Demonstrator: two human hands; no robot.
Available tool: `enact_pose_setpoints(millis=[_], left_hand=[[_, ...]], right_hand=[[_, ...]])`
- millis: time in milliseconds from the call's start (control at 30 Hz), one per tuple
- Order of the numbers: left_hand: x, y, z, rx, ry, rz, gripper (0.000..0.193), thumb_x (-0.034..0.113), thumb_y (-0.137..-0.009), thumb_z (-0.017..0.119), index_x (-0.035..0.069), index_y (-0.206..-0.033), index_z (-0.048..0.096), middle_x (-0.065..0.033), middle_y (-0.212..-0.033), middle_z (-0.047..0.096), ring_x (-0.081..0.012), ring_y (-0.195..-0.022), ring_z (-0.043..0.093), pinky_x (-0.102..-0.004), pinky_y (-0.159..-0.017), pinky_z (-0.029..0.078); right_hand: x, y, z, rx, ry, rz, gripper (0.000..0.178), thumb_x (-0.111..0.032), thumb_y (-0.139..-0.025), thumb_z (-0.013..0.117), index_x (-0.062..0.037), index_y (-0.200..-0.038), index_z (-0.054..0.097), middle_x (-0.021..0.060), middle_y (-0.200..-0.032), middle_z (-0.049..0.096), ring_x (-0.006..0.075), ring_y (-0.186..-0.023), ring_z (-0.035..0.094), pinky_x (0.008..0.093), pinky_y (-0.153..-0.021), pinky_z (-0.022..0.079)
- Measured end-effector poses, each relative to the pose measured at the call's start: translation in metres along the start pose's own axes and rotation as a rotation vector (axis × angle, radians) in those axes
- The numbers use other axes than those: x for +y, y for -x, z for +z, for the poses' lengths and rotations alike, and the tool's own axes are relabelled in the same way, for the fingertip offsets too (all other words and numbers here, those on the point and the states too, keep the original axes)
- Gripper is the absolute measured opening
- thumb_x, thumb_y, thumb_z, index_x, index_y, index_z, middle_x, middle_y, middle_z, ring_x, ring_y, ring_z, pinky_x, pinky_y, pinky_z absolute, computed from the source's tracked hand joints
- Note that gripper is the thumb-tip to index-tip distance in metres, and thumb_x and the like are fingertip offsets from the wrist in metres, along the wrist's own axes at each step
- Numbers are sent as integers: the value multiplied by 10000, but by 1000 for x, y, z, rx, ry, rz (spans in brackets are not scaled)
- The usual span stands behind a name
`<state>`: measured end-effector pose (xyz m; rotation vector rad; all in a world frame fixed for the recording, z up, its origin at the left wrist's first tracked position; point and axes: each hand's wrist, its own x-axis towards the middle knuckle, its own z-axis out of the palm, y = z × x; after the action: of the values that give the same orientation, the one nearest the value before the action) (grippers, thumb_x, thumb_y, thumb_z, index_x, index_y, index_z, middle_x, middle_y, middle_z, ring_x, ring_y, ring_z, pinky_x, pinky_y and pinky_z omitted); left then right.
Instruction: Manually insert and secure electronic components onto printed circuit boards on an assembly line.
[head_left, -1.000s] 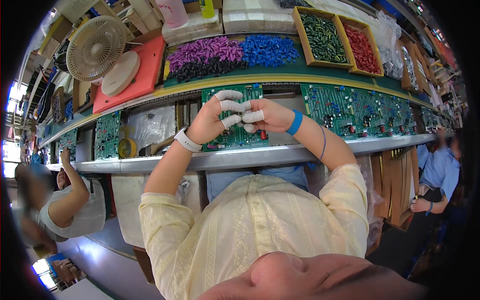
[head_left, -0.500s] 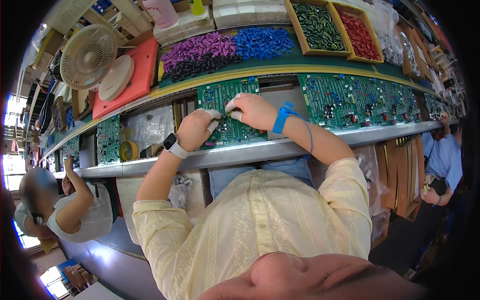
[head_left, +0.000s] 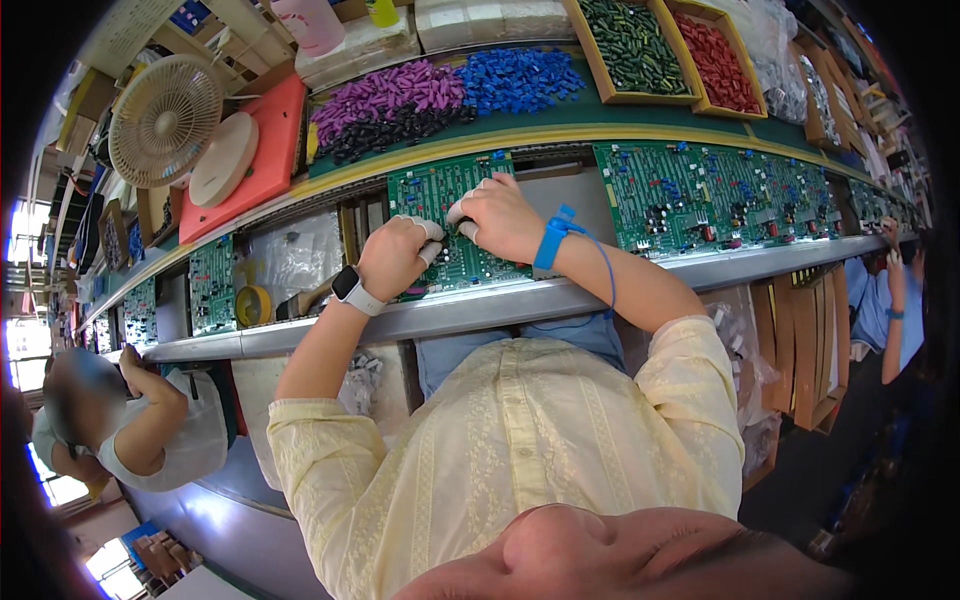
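Both my hands work over a green circuit board (head_left: 475,268) on the rail in front of me. My left hand (head_left: 393,256), with white finger covers and a watch at the wrist, has thumb and forefinger bent together at the board's left part. What lies between them is too small to make out. My right hand (head_left: 502,224), also in finger covers and wearing a blue wrist strap (head_left: 553,243), comes down on the board's middle, fingers pinched. Something dark shows at its fingertips, its kind unclear.
Behind the rail lie piles of purple parts (head_left: 410,88), black parts (head_left: 385,133) and blue parts (head_left: 520,80). Boxes hold green parts (head_left: 630,50) and red parts (head_left: 722,65). More boards (head_left: 670,205) line the rail. A fan (head_left: 166,121) stands left. A co-worker (head_left: 165,430) sits left.
My hands stay over the same board, with small finger shifts; the right hand has moved slightly left. The co-worker at right has raised an arm toward the rail.
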<state>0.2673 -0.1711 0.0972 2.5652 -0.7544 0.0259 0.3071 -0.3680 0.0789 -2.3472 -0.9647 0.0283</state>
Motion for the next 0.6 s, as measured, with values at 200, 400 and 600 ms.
enact_pose_setpoints(millis=[200, 400, 600], left_hand=[[2, -2, 1, 7, -120, 152, 145, 91, -705, 661, 88, -849, 647, -68, -801, 617, -254, -766, 569, -359, -688, 473], [5, -1, 0, 40, -90, 173, 176, 92, -706, 666, 88, -882, 668, -62, -801, 617, -240, -757, 566, -345, -688, 478], [4, 2, 2, 60, -52, 152, 177, 89, -709, 664, 80, -885, 679, -69, -811, 626, -248, -752, 572, -344, -691, 481]], right_hand=[[1, 0, 3, 35, -9, -3, 142, -92, -701, 598, -102, -826, 665, 71, -823, 644, 257, -878, 539, 442, -919, 289], [-2, -1, -1, -55, 32, 12, 134, -107, -750, 592, -120, -866, 657, 57, -863, 631, 260, -945, 521, 504, -991, 244], [-5, -1, -2, -42, 63, -8, 131, -93, -738, 588, -112, -848, 657, 64, -831, 623, 263, -922, 522, 504, -981, 254]])
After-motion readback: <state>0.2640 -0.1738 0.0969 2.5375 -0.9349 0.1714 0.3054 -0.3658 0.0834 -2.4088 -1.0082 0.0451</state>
